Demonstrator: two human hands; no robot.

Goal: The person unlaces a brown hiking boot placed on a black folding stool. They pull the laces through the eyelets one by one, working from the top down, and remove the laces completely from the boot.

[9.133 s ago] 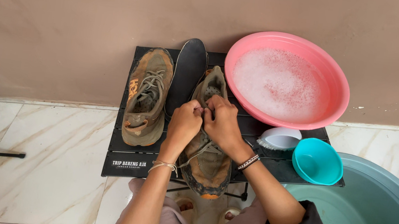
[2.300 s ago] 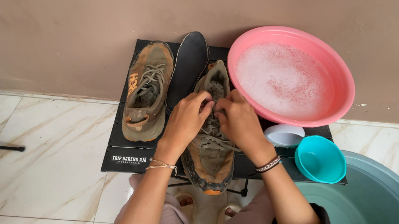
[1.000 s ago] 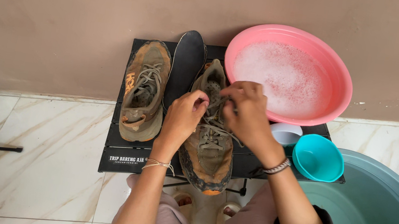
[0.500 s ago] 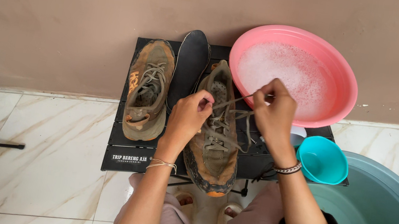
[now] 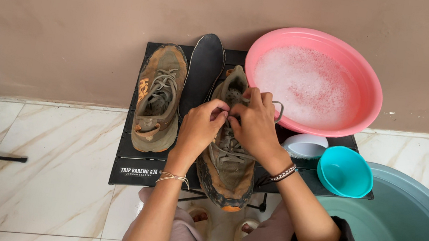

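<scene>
Person seated at a low black folding table (image 5: 133, 168) set against a brown wall. Both hands on the near muddy shoe (image 5: 224, 167), which lies lengthwise on the table w/ toe past the front edge, above the person's knees. Left hand (image 5: 199, 129) curled, fingertips pinching the grey lace (image 5: 232, 154) near the upper eyelets. Right hand (image 5: 253, 123) closed over the tongue area, thumb and forefinger pinching the same lace; a loop of lace stands out just beside the knuckles, toward the pink basin (image 5: 369, 87).

Second shoe (image 5: 158, 101) sits laced at table left, apart from the hands. Dark insole (image 5: 203, 68) lies between the two shoes, its tip at the wall.

Risks, as judged:
- Shoe overhangs the front edge; a hard pull on the lace could tip it off onto the lap or floor.
- Basin is full of suds and overhangs the table's right rear; an elbow swing or table wobble could slop water.
- Teal bowl (image 5: 345, 171) and white brush (image 5: 306, 146) crowd the right corner near the right wrist; a knock could send them into the large grey-green tub (image 5: 424, 237) below.
- Floor is glossy tile; spills = slip hazard.

Labels: white printed strip, two lines, on the table's front-left rail. Orange lettering on the second shoe's side. No packages seen.
</scene>
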